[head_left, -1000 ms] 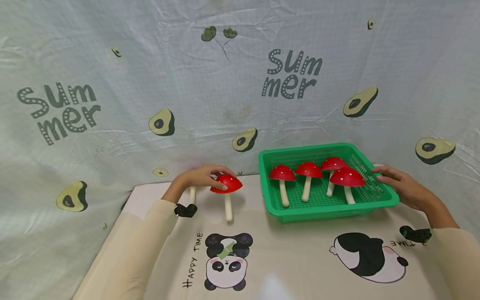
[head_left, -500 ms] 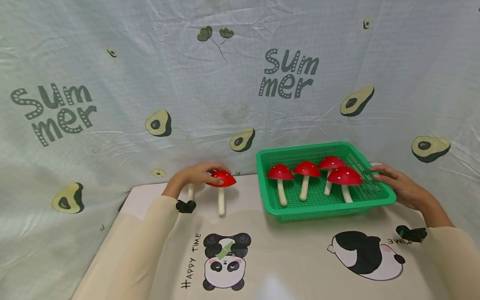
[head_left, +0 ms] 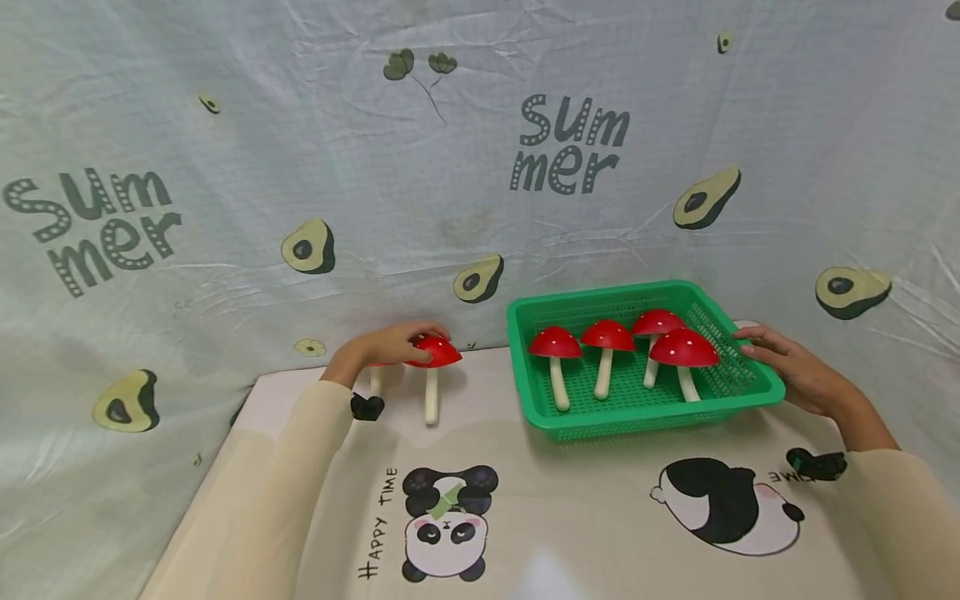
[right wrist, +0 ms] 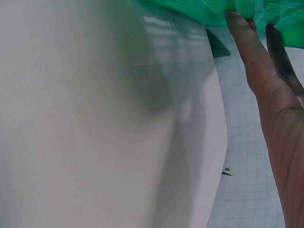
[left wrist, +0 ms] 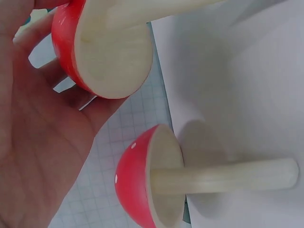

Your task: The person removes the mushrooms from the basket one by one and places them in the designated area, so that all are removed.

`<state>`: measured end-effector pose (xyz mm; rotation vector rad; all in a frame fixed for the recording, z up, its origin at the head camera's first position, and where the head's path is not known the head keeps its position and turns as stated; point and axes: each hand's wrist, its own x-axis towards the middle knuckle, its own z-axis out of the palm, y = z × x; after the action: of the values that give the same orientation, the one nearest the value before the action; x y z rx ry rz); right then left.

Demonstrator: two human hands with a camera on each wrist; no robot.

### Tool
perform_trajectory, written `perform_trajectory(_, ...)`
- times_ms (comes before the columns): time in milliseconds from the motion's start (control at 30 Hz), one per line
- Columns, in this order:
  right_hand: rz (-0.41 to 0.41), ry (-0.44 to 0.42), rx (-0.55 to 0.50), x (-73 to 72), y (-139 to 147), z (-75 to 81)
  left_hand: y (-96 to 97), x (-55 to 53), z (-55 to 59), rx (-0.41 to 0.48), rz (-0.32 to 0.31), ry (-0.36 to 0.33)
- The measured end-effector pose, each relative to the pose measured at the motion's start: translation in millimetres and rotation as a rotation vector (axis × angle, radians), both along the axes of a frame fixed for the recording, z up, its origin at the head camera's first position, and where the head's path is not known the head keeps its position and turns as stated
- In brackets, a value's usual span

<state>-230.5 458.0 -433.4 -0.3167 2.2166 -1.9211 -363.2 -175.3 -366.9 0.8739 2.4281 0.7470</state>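
In the head view my left hand (head_left: 393, 343) holds a toy mushroom by its red, white-dotted cap (head_left: 441, 353), with the pale stem (head_left: 431, 398) pointing toward me. The left wrist view shows thumb and fingers around that cap (left wrist: 66, 45), whose hollow underside is visible. A second mushroom (left wrist: 133, 180) lies just beside it; in the head view its cap is mostly hidden behind the hand. My right hand (head_left: 795, 371) touches the right side of a green plastic basket (head_left: 645, 423) with extended fingers. In the right wrist view its fingertips (right wrist: 232, 19) meet the basket wall.
Several red-capped mushrooms (head_left: 556, 343) rest inside the basket, caps toward the back. The pale tabletop (head_left: 570, 500) carries printed pandas. Close behind the table hangs a light cloth (head_left: 420, 167) with avocado prints.
The left hand has carried its mushroom left and back toward the second mushroom. The right hand stays at the basket. The whole head view has shifted slightly.
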Motion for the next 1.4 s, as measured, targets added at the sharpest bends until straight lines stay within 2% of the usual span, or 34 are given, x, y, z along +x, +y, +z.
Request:
perform_trajectory(200, -0.006, 0.012, 0.011, -0.4, 1.4, -0.2, -1.6, -10.1, -4.2, -0.036, 0.035, -0.006)
perform_trajectory(400, 0.016, -0.013, -0.064, -2.1, 2.0, -2.7, -3.3, -16.1, -9.4, -0.062, 0.033, 0.032)
perform_trajectory(667, 0.001, -0.012, -0.053, -1.3, 0.2, -1.7, -2.8, -19.8, -16.3, -0.058, 0.022, 0.068)
perform_trajectory(1000, -0.010, -0.021, -0.061, 0.5, -2.1, -2.4, -2.0, -17.7, -19.1, -0.139, 0.064, 0.104)
perform_trajectory(1300, -0.005, -0.024, -0.066, 0.2, -2.1, -3.3, -7.5, -13.8, -16.8, -0.063, 0.036, 0.093)
perform_trajectory(1400, -0.003, -0.026, -0.063, 0.8, -2.1, -3.1, -7.6, -11.8, -15.8, -0.043, 0.034, 0.113)
